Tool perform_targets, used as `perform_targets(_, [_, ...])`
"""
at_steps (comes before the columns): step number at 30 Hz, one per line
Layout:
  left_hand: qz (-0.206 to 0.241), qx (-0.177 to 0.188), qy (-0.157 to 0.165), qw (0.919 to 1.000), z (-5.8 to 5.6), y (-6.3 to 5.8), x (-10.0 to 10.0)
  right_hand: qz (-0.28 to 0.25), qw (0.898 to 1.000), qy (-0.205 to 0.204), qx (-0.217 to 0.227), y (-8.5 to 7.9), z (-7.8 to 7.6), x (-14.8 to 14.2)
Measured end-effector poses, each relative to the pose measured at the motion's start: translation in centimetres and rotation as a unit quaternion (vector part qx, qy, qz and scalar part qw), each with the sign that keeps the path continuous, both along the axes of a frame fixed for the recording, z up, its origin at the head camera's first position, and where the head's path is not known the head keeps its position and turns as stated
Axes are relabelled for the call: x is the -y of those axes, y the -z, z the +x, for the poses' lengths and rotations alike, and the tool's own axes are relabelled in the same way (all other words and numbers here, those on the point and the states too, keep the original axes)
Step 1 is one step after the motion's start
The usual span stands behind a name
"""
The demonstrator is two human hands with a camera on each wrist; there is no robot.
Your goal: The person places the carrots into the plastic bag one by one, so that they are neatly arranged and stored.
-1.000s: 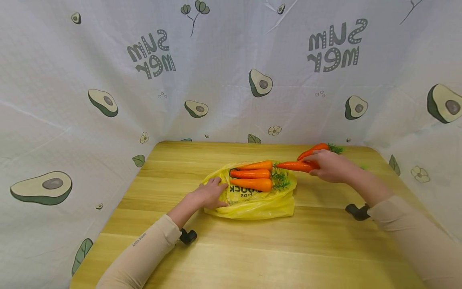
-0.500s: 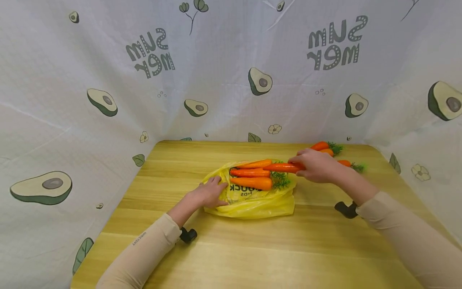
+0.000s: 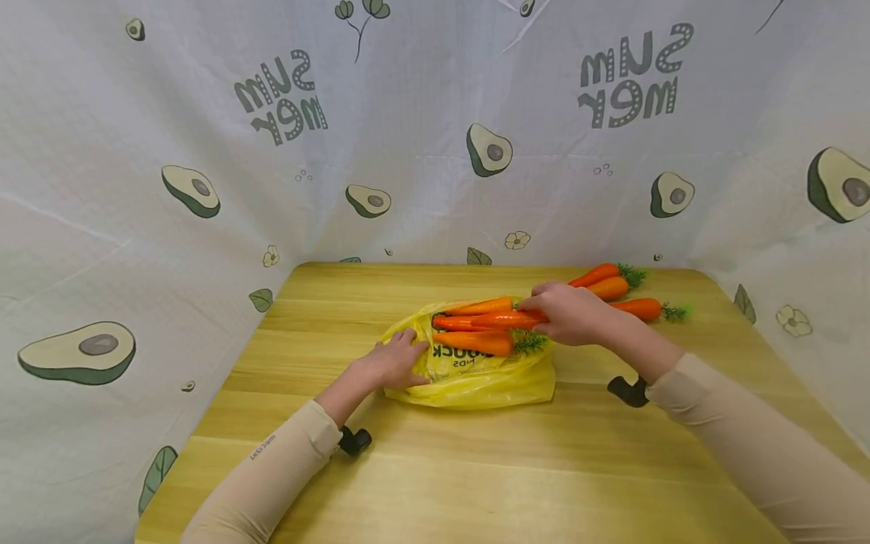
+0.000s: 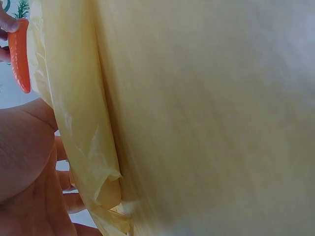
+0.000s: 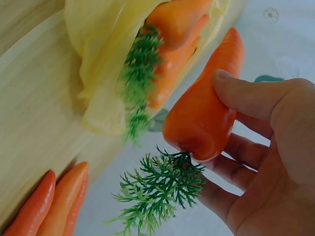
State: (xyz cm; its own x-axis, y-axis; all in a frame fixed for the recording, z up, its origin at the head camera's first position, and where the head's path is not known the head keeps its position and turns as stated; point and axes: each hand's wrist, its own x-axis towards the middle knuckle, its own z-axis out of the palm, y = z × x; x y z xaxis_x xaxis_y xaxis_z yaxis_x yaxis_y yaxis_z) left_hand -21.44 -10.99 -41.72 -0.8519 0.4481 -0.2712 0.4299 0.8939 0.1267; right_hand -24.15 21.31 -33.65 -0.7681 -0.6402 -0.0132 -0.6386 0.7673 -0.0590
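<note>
My right hand (image 3: 574, 313) pinches an orange carrot (image 5: 202, 103) between thumb and fingers, its green leafy top hanging free in the right wrist view. In the head view, this carrot points left and overlaps the middle one of three carrots lying side by side on a yellow plastic bag (image 3: 476, 397). The nearest of those is a lighter orange carrot (image 3: 476, 343), and the farthest is another orange carrot (image 3: 479, 307). At the bag's left end rests my left hand (image 3: 394, 361), fingers spread across the yellow plastic. Dark lettering shows on the bag beneath the carrots.
Three more carrots lie at the back right of the wooden table (image 3: 442, 483): a red-orange carrot (image 3: 598, 274), a lighter carrot (image 3: 609, 288) against it, and a separate carrot (image 3: 642, 308) closer in. Behind the table hangs a white curtain (image 3: 421, 113) printed with avocados.
My right hand has moved left with the carrot, from beside the bag to over the carrots on it. The back-right carrots are now less covered by the arm. My left hand has stayed put.
</note>
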Motion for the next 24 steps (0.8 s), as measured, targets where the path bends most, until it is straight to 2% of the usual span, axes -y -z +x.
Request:
perform_targets(14, [0.002, 0.003, 0.001, 1.0000, -0.2, 0.2, 0.2, 0.004, 0.999, -0.049, -0.006, 1.4, 0.1, 4.0])
perform_targets(24, [-0.003, -0.001, 0.001, 1.0000, -0.2, 0.3, 0.2, 0.006, 0.997, -0.072, 0.029, 2.4, 0.2, 6.3])
